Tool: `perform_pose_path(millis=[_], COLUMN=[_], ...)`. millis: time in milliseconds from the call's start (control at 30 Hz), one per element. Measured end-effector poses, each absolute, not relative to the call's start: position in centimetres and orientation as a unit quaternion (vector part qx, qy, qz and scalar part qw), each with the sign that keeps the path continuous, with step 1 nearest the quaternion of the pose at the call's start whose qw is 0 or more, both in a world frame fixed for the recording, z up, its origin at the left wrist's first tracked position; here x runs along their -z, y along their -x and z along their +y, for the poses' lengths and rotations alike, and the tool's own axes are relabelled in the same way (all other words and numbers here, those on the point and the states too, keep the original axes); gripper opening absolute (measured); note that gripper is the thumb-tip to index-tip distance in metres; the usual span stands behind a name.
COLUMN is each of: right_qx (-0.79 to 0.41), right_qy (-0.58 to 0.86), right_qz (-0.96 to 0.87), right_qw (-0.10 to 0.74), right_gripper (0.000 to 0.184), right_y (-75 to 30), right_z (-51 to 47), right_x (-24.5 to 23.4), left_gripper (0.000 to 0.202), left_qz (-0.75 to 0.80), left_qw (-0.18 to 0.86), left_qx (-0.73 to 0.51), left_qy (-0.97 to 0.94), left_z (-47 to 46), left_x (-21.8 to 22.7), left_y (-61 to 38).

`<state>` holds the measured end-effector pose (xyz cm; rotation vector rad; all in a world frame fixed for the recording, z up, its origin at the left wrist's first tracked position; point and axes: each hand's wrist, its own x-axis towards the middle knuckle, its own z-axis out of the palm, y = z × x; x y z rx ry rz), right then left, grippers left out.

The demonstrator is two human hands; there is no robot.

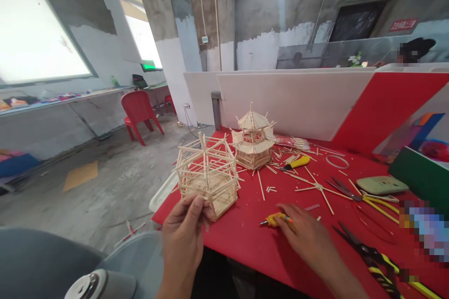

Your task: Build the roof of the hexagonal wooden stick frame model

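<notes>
My left hand [189, 224] pinches the lower front edge of an open, many-sided frame of thin wooden sticks [206, 168], raised and tilted at the table's left edge. Low over the red tabletop, my right hand [305, 233] has its fingers around a small yellow tool with a thin dark tip [275, 219]; its exact kind is unclear. A finished-looking stick pagoda [253, 142] with a tiered roof stands upright behind the frame. A yellow utility knife [298, 162] lies beside it, among scattered short sticks. Several sticks joined as a star [318, 187] lie flat to the right.
Yellow-handled pliers [365, 198] and black-and-yellow scissors [372, 257] lie at the right of the red table [242, 238]. A green case [382, 184] and a clear ring [337, 162] are behind them. A white partition [287, 103] borders the back. A lidded cup [101, 285] stands lower left.
</notes>
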<state>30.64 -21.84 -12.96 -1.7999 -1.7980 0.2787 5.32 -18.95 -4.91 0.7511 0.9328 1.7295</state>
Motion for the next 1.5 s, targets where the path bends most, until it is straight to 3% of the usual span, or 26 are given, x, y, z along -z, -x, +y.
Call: perform_pose_path(millis=[133, 267, 333, 533, 733, 867, 1000, 1233, 1500], right_qx=[-0.050, -0.119, -0.173, -0.290, -0.150, 0.045, 0.188, 0.255, 0.244], right_qy=[0.742, 0.775, 0.774, 0.711, 0.648, 0.678, 0.658, 0.644, 0.641], right_qz=[-0.650, -0.609, -0.590, -0.534, -0.556, -0.585, -0.610, -0.613, -0.626], right_qw=[0.160, 0.119, 0.151, 0.353, 0.498, 0.443, 0.400, 0.381, 0.372], right_gripper=[0.042, 0.037, 0.034, 0.041, 0.037, 0.047, 0.042, 0.036, 0.032], right_y=[-34.2, -34.7, -34.3, -31.1, -25.7, -22.5, -20.8, -20.7, -20.7], right_z=[-23.5, -23.3, -22.8, -22.5, -21.7, -18.7, -16.5, -16.1, -15.9], right_x=[18.4, 19.5, 19.0, 14.5, 6.9, 4.5, 4.8, 5.4, 5.5], left_gripper=[0.021, 0.026, 0.028, 0.028, 0.023, 0.022, 0.026, 0.036, 0.034], left_qz=[0.386, 0.382, 0.385, 0.401, 0.449, 0.486, 0.510, 0.516, 0.525], left_qw=[0.472, 0.473, 0.471, 0.449, 0.373, 0.328, 0.325, 0.372, 0.354], left_qx=[-0.726, -0.734, -0.738, -0.747, -0.724, -0.689, -0.666, -0.649, -0.641], left_qy=[-0.318, -0.303, -0.291, -0.281, -0.367, -0.425, -0.437, -0.417, -0.434], left_z=[-18.4, -17.7, -17.3, -16.3, -15.3, -14.7, -14.5, -14.3, -14.1], left_x=[3.4, 3.2, 3.3, 3.8, 4.1, 4.1, 4.3, 4.3, 3.9], left_y=[-3.5, -3.5, -3.5, -2.7, -2.8, -2.7, -2.5, -2.6, -2.8])
